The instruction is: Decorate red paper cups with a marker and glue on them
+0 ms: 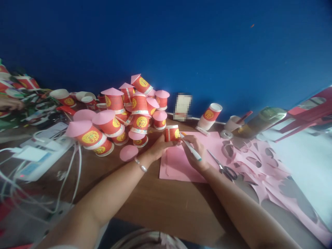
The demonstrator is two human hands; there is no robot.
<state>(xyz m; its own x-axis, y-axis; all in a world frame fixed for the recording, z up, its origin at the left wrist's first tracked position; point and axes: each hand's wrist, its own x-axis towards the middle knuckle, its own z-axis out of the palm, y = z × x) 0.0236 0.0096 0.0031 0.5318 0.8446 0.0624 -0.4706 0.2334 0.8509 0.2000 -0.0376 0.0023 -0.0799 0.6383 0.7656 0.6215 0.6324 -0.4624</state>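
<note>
Red paper cup (172, 133), upside down on the pink paper sheet (178, 164), stands pinched in your left hand's (158, 147) fingers, while your right hand (194, 152), just beside it, grips a white pen (191, 147) whose tip points toward the cup.

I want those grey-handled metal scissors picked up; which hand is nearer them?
Right. The right hand, holding a white pen, sits just left of the scissors; the left hand is farther left, at a red paper cup.

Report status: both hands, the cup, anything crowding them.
Left hand steadies red paper cup upside down on pink paper sheet. Right hand holds pen at cup's rim. Scissors lie just right; cup pile left.
</note>
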